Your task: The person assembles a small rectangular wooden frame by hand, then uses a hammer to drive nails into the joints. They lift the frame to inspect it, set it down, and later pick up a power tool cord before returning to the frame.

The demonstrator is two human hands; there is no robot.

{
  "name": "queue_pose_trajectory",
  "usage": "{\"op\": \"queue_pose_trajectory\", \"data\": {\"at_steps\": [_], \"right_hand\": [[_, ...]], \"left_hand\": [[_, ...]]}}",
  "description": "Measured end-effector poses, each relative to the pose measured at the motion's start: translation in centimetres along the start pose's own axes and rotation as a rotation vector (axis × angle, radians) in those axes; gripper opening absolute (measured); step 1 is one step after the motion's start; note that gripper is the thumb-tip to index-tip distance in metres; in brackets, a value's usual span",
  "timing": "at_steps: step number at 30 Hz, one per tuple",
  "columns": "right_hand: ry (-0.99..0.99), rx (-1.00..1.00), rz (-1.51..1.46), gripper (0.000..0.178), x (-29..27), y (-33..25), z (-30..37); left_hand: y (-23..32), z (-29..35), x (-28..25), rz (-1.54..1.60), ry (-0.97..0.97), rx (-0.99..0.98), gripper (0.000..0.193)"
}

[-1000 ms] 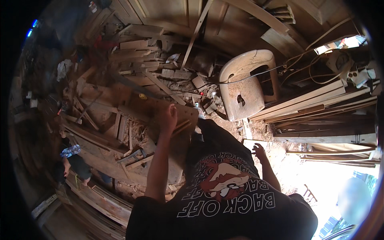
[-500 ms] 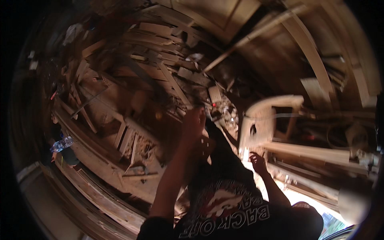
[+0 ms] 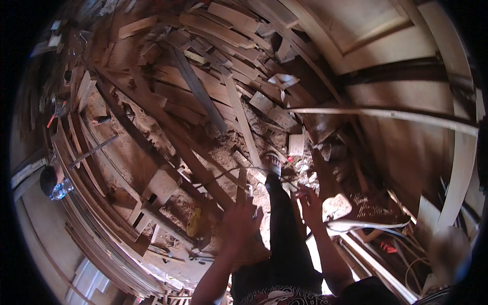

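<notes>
My left hand (image 3: 240, 223) is low in front of my body, its fingers smeared and in shadow, so its hold cannot be made out. A small pale object (image 3: 249, 190) shows just past its fingertips; whether they touch is unclear. To the right, my right hand (image 3: 309, 206) hovers beside my dark-trousered leg (image 3: 281, 213), its fingers apart and nothing visible in them. My sandalled foot (image 3: 272, 163) stands on the littered floor beyond both hands. Left of my left hand lies a yellow object (image 3: 193, 221), its kind unclear. A narrow board (image 3: 240, 119) slants toward my foot.
Loose planks (image 3: 213, 86) and shavings cover the floor ahead. Long stacked boards (image 3: 101, 213) curve along the left, near a clear plastic bottle (image 3: 61, 190). A long strip of wood (image 3: 391, 113) juts across at right, before a panelled door (image 3: 363, 30). A slatted wooden piece (image 3: 378, 207) is at right.
The view has turned. My right hand has come from beside the slatted wooden piece to near my leg. My left hand has drawn back toward my body.
</notes>
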State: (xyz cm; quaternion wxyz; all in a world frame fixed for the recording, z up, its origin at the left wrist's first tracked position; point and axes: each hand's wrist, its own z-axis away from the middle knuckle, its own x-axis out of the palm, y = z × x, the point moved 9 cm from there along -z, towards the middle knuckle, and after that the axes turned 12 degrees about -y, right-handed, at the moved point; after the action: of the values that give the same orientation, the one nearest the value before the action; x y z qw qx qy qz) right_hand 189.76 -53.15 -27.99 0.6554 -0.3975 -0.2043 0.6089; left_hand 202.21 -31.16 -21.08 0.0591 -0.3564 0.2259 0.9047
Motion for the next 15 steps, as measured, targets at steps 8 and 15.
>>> {"op": "queue_pose_trajectory", "data": {"at_steps": [8, 15], "right_hand": [[-0.164, 0.166, -0.021, 0.032, -0.9, 5.0, -2.4], [-0.212, 0.225, 0.175, 0.031, -1.7, 10.9, -4.2]], "left_hand": [[-0.4, -0.2, 0.3, -0.004, 0.097, -0.024, 0.029], [-0.6, 0.4, 1.7, -0.101, 0.162, 0.037, 0.03]]}}
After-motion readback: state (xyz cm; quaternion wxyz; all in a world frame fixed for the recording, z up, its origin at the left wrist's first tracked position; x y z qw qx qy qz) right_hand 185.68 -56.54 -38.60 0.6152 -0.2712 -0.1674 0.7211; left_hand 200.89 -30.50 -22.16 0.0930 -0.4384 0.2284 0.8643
